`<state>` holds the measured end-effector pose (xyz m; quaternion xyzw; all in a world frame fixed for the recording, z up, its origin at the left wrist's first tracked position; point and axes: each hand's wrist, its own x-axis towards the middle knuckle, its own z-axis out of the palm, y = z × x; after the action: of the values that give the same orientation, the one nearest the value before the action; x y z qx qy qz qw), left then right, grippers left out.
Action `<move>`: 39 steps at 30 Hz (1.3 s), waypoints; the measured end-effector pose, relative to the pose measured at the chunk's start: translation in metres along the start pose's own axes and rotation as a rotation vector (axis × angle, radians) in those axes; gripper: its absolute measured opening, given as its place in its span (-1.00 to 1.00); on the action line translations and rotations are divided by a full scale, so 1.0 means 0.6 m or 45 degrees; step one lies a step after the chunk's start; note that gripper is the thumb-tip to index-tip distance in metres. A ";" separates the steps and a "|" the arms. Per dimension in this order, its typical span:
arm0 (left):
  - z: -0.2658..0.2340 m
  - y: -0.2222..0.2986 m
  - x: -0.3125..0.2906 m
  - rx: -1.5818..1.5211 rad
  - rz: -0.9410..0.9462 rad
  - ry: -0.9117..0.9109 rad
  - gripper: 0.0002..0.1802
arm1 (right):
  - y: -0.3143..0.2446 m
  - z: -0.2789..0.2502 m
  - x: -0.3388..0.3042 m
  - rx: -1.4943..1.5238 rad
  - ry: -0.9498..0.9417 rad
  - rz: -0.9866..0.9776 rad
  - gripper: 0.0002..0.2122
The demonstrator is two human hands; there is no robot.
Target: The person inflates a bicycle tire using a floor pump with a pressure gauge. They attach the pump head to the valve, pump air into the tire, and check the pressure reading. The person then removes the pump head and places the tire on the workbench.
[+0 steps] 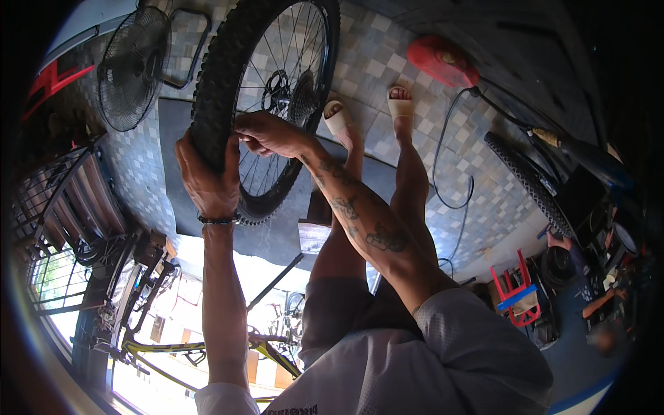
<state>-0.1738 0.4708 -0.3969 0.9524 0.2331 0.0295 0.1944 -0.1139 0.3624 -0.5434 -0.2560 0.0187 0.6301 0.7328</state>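
A bicycle wheel [321, 41] with a knobby black tyre stands upright in front of me, its spokes, hub [278, 91] and rear cassette [303, 100] in sight. My left hand [206, 176] is wrapped round the tyre on its near left side, thumb on the inner side. At the rim, just beside that thumb, my right hand [271, 135] is closed with thumb and fingers pinched together. What lies between those fingertips is too small and covered to make out. Under the wheel is a dark grey mat [183, 166] on the tiled floor.
A fan [135, 68] stands at the far left, near a red plastic piece [59, 86]. A red tank-like container [443, 61] and a black hose [437, 166] lie to the right. Further right are another tyre [529, 181], a red stool [516, 289] and a person [600, 304]. A yellow-green bicycle frame [162, 347] is lower left.
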 end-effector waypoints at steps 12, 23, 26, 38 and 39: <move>-0.003 0.001 -0.007 0.007 -0.045 0.008 -0.20 | 0.003 -0.004 -0.005 0.118 -0.062 -0.042 -0.76; -0.004 -0.014 -0.004 0.005 0.047 0.031 -0.11 | 0.016 0.004 -0.008 0.144 -0.025 -0.201 -0.75; -0.005 -0.013 -0.007 0.007 0.038 0.021 -0.12 | 0.016 -0.002 0.006 0.130 -0.055 -0.105 -0.75; -0.006 -0.015 -0.004 0.015 0.017 0.028 -0.13 | 0.008 0.011 -0.015 0.104 0.043 -0.085 -0.79; -0.006 -0.013 -0.003 0.009 0.020 0.029 -0.13 | 0.007 0.013 -0.015 0.117 -0.021 -0.143 -0.80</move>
<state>-0.1794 0.4777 -0.3964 0.9545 0.2279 0.0412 0.1881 -0.1221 0.3574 -0.5350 -0.2173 0.0273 0.5887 0.7781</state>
